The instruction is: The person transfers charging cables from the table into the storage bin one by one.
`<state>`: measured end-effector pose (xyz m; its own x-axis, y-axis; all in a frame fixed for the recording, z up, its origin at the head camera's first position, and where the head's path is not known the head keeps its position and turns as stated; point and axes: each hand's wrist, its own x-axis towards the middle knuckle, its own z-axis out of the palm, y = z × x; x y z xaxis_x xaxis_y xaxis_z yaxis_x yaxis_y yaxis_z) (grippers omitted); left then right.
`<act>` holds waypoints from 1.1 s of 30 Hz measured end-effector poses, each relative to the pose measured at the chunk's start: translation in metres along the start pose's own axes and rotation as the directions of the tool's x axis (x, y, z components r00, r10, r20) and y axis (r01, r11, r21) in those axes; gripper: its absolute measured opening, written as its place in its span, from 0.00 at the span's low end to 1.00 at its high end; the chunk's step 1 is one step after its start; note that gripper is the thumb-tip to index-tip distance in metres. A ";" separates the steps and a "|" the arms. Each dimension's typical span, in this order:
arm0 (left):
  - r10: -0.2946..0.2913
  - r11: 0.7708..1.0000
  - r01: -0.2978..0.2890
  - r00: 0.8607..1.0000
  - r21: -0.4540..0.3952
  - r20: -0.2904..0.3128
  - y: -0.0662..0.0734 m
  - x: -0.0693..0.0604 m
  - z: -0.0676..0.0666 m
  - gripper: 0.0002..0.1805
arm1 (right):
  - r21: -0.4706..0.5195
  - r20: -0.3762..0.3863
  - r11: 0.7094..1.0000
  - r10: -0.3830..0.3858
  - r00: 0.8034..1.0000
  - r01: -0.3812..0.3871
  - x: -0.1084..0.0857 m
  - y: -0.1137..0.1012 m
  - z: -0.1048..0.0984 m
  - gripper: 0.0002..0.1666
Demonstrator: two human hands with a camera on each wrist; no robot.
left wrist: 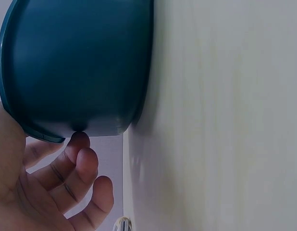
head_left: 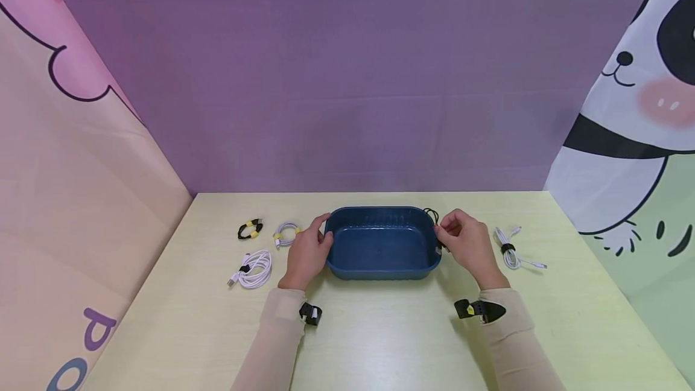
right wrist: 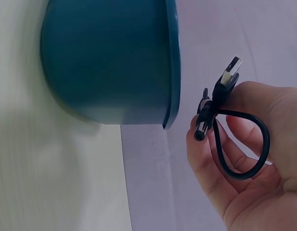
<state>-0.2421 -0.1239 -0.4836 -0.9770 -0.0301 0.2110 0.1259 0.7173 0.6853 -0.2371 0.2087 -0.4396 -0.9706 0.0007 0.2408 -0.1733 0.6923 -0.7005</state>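
Observation:
A dark blue oval-cornered bin (head_left: 383, 273) stands on the table. My left hand (head_left: 307, 253) holds its left end, thumb at the rim and fingers against the outer wall; the left wrist view shows the bin (left wrist: 76, 67) above the curved fingers of that hand (left wrist: 57, 187). At the bin's right end my right hand (head_left: 470, 247) pinches a short black cable (head_left: 431, 212) at the rim. In the right wrist view the cable (right wrist: 242, 177), with a metal USB plug, hangs in a loop from the hand (right wrist: 259, 192), beside the bin (right wrist: 110, 62) and apart from it.
Left of the bin lie a black cable with yellow ties (head_left: 250, 229), a grey-white coiled cable (head_left: 286, 234) and a larger white coiled cable (head_left: 257, 270). A white cable with a black tie (head_left: 509, 253) lies right of my right hand. A purple cloth (head_left: 358, 77) hangs behind the table.

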 end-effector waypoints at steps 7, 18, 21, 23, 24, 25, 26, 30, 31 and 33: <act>0.006 1.000 -0.006 1.000 0.003 0.001 -0.002 0.000 0.001 0.25 | -0.001 0.010 1.000 -0.007 1.000 0.007 0.000 0.000 0.004 0.08; -0.001 1.000 0.001 1.000 0.004 0.002 -0.003 0.001 0.001 0.25 | -0.008 0.002 1.000 -0.021 1.000 0.021 -0.001 -0.003 0.006 0.08; 0.000 1.000 0.000 1.000 0.001 0.003 -0.002 0.001 0.001 0.25 | -0.006 0.005 1.000 -0.013 1.000 0.013 -0.001 -0.003 0.006 0.08; -0.001 1.000 0.001 1.000 -0.002 0.003 -0.002 0.001 0.001 0.25 | -0.004 0.004 1.000 -0.010 1.000 0.010 -0.001 -0.003 0.007 0.08; -0.002 1.000 0.002 1.000 -0.004 0.004 -0.002 0.001 0.001 0.25 | -0.003 0.004 1.000 -0.011 1.000 0.011 -0.001 -0.003 0.007 0.08; -0.003 1.000 0.003 1.000 -0.003 0.003 -0.002 0.001 0.001 0.25 | -0.002 0.002 1.000 -0.012 1.000 0.012 -0.001 -0.003 0.008 0.07; -0.003 1.000 0.003 1.000 -0.002 0.002 -0.002 0.001 0.001 0.25 | -0.001 0.001 1.000 -0.014 1.000 0.014 -0.001 -0.003 0.008 0.07; -0.002 1.000 0.002 1.000 0.000 0.000 -0.002 0.001 0.001 0.25 | 0.001 -0.003 1.000 -0.024 1.000 0.024 -0.001 -0.004 0.009 0.07; -0.002 1.000 0.002 1.000 0.001 0.000 -0.002 0.001 0.001 0.25 | 0.001 -0.003 1.000 -0.025 1.000 0.025 -0.001 -0.005 0.009 0.07; -0.003 1.000 0.003 1.000 0.000 0.000 -0.002 0.001 0.001 0.25 | 0.001 -0.001 1.000 -0.025 1.000 0.025 -0.001 -0.005 0.009 0.07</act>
<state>-0.2433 -0.1245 -0.4859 -0.9775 -0.0320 0.2085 0.1229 0.7173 0.6859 -0.2363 0.1986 -0.4424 -0.9657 -0.0161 0.2590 -0.1979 0.6916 -0.6947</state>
